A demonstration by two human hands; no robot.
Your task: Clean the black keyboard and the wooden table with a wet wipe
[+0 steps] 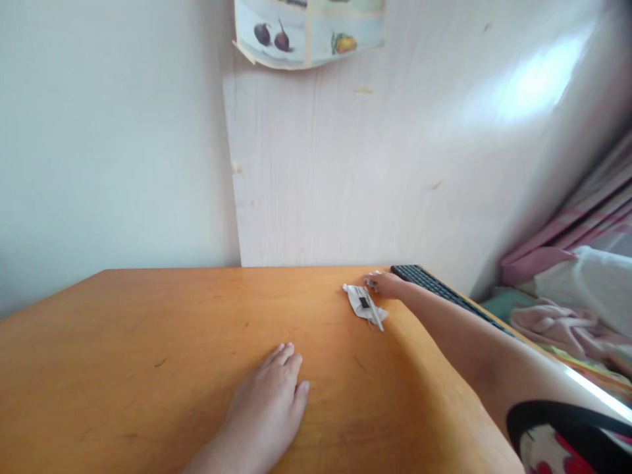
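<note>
My left hand (271, 401) lies palm down on the wooden table (172, 322), fingers stretched out, holding nothing. Far out at the right, my right hand (388, 285) is closed at a small grey-and-white thing (371, 283), too small to name. Just left of and below these fingers is a flat white pouch-like piece (354, 299) with a dark square (364, 302) on it. Across its right side lies a thin white stick (375, 313), slanting toward me.
A black keyboard (444, 293) runs along the table's right edge, partly behind my right arm. Behind the table stands a pale wall panel (316, 178) with a fruit picture (311, 39). Bedding (553, 322) is heaped beyond the right edge.
</note>
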